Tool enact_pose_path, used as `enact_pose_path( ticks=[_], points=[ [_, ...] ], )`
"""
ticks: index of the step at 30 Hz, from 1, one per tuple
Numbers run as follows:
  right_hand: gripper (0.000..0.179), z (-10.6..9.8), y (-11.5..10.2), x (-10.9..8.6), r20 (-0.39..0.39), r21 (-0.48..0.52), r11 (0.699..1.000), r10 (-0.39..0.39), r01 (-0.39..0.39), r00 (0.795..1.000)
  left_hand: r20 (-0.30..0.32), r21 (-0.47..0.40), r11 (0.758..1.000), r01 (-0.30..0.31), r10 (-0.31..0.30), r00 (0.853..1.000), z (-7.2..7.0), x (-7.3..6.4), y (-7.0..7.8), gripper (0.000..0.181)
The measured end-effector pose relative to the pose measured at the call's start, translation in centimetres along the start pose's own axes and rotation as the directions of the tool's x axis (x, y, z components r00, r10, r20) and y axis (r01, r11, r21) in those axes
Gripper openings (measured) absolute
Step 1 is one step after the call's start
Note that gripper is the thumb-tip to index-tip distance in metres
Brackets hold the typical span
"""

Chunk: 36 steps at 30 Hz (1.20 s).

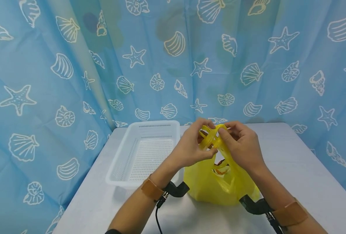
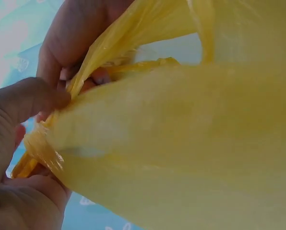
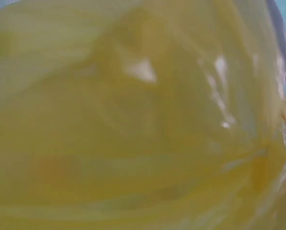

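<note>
A yellow plastic bag (image 1: 208, 185) stands on the table, its handles pulled up and twisted together at the top. My left hand (image 1: 190, 144) holds the bunched handles from the left, with the thumb below and the fingers above. From the right, my right hand (image 1: 244, 146) pinches the handles between thumb and fingers. Red and orange contents (image 1: 220, 168) show through a gap below the hands; their kind cannot be made out. Thin yellow film (image 2: 191, 129) spreads from the fingers in the left wrist view. Bag film (image 3: 133, 120) covers nearly all of the right wrist view.
A white plastic basket (image 1: 113, 169) with a perforated floor stands left of the bag, behind my left forearm. Both are on a white-covered table (image 1: 295, 169). A blue curtain (image 1: 173, 71) with shell and starfish prints hangs behind and at the sides.
</note>
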State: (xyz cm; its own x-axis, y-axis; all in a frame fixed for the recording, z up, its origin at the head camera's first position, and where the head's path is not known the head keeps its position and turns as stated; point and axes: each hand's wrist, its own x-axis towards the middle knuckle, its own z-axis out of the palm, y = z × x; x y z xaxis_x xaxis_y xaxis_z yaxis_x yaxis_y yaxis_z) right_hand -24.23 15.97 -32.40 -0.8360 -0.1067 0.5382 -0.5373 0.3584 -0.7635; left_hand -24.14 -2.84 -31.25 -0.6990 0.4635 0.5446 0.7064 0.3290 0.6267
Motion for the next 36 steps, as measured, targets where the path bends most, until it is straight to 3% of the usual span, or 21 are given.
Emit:
enact_pose_path(
  ticks=[3,6,10,13,19,23,26,30,33,36],
  points=[
    [0.03,0.0,0.1,0.0,-0.019,-0.001,1.0,-0.004,0.004,1.0,-0.012,-0.006,1.0,-0.017,0.017,1.0,0.0,-0.1,-0.2,0.044],
    [0.022,0.0,0.3,-0.1,-0.05,-0.05,0.996,-0.079,0.077,0.996,-0.02,-0.08,0.997,-0.005,0.003,1.0,0.0,-0.1,-0.4,0.038],
    [0.011,-0.3,0.7,-0.1,-0.058,-0.183,0.949,-0.271,0.256,0.961,-0.017,-0.173,0.985,0.03,-0.034,0.999,-0.1,-0.1,-0.7,0.035],
    [0.018,-0.6,0.8,-0.3,0.009,-0.221,0.912,-0.353,0.346,0.936,-0.014,-0.201,0.978,0.055,-0.059,0.998,-0.1,-0.1,-0.9,0.034],
    [0.04,-0.6,0.5,-0.7,0.188,-0.345,0.856,-0.34,0.386,0.922,-0.013,-0.194,0.976,0.096,-0.1,0.995,-0.3,0.1,-0.8,0.032],
    [0.032,-0.2,0.3,-0.8,0.238,-0.401,0.835,-0.302,0.377,0.923,-0.001,-0.189,0.975,0.118,-0.121,0.993,-0.2,0.1,-0.7,0.031],
    [0.019,-0.2,0.2,-0.7,0.249,-0.379,0.855,-0.274,0.354,0.929,0.001,-0.162,0.979,0.121,-0.122,0.993,-0.1,0.1,-0.6,0.032],
    [0.011,-0.5,0.0,-0.8,0.296,-0.266,0.92,-0.207,0.289,0.932,0.011,-0.154,0.979,0.131,-0.131,0.991,-0.1,-0.1,-0.5,0.035],
    [0.01,-0.8,-0.2,-0.8,0.346,-0.166,0.962,-0.151,0.219,0.926,0.029,-0.19,0.97,0.152,-0.149,0.988,-0.2,-0.2,-0.4,0.033],
    [0.014,-1.1,-0.3,-0.9,0.382,-0.096,0.979,-0.132,0.182,0.914,0.038,-0.219,0.961,0.168,-0.164,0.986,-0.2,-0.1,-0.4,0.025]
  ],
)
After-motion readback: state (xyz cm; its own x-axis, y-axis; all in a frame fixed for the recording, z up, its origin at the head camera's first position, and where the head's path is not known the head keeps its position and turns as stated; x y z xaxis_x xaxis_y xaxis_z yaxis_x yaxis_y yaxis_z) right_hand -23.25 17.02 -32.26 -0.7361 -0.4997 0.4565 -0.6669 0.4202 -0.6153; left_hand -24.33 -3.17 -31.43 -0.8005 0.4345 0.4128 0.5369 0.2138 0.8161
